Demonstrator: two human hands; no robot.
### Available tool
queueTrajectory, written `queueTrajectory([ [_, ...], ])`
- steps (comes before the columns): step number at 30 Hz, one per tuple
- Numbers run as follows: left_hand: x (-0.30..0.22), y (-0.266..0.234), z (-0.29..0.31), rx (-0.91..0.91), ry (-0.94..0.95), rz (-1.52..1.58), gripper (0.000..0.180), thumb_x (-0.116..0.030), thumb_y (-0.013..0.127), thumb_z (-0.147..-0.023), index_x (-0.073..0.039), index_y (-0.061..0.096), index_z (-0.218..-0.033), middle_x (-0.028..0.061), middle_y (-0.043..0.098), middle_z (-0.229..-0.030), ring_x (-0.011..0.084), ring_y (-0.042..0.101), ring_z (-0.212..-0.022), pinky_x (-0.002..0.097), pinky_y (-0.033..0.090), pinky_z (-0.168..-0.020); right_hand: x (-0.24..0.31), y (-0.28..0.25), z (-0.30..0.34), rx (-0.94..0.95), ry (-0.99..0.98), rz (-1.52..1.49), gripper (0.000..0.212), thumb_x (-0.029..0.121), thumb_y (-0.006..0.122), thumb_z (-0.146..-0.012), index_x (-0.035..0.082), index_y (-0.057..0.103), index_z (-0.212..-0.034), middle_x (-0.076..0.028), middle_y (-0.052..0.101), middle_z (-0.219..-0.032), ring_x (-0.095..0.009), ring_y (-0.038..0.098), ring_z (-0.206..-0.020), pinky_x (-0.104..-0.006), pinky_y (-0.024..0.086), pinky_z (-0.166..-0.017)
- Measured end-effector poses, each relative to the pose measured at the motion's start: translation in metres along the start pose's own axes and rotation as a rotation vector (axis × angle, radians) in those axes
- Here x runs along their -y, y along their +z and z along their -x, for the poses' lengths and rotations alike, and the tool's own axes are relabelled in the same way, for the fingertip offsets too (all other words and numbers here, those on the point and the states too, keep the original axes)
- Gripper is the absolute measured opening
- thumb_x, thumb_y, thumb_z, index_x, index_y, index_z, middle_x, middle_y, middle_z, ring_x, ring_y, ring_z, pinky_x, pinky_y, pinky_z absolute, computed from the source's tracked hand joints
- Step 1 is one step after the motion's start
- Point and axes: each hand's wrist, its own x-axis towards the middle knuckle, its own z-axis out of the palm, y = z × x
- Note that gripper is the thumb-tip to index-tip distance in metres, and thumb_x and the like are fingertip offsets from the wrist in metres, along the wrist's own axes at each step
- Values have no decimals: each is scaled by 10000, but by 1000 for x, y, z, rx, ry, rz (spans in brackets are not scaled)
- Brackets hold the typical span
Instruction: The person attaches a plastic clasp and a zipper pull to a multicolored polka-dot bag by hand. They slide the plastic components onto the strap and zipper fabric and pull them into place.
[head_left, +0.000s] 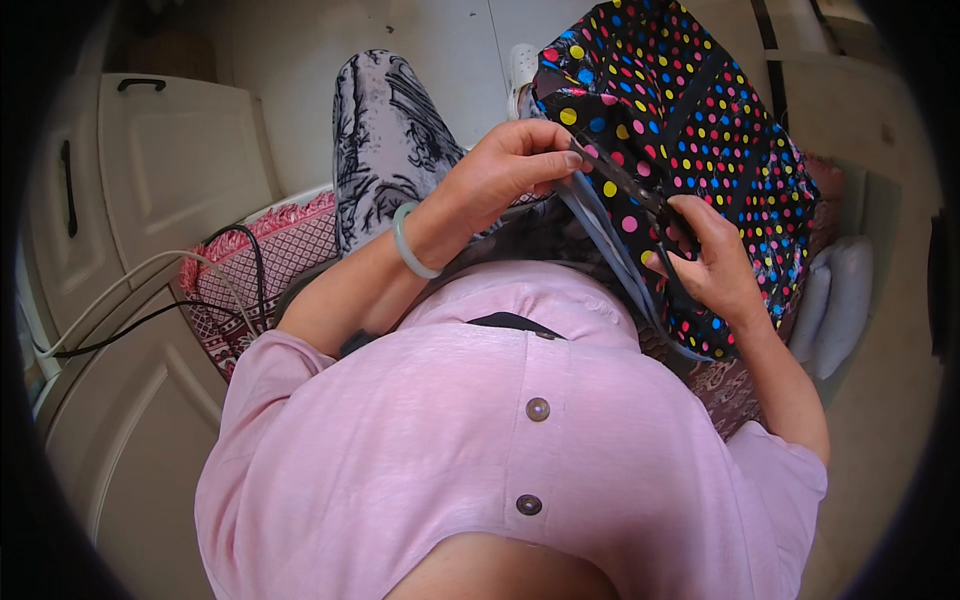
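I see scissors (pixel 640 195) half hidden vs. dotted fabric (pixel 690 110); left hand (pixel 505 165) pinches fabric, right hand (pixel 715 265) fingers grip scissors.

Close head view, seemingly straight down.

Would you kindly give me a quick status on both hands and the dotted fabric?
Left hand pinching the dotted fabric edge. Right hand closed on its lower edge. Fabric draped over the lap, grey strap between hands. Nothing in the way.
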Motion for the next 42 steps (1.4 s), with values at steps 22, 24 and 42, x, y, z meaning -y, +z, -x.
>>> queueTrajectory([
  [22,-1,-3,-1,-53,-70,72,143,-57,659,-831,-8,648,-964,40,642,-844,68,529,-668,178,395,-567,-1,-13,-33,58,-232,239,520,205,809,-665,1,545,-1064,-125,518,-818,-258,549,-665,-349,452,-586],
  [24,-2,-2,-3,-37,-68,57,160,-73,670,-834,-3,664,-977,39,644,-845,64,519,-664,176,381,-558,-2,-14,-35,58,-240,245,499,197,808,-666,6,548,-1046,-117,520,-796,-250,545,-648,-348,447,-575],
  [42,-3,-4,-3,-38,-41,94,146,-80,670,-842,18,674,-951,25,611,-762,54,489,-593,173,363,-522,2,-7,-39,105,-143,189,480,313,816,-665,12,521,-894,-117,519,-725,-272,520,-619,-375,431,-557],
])
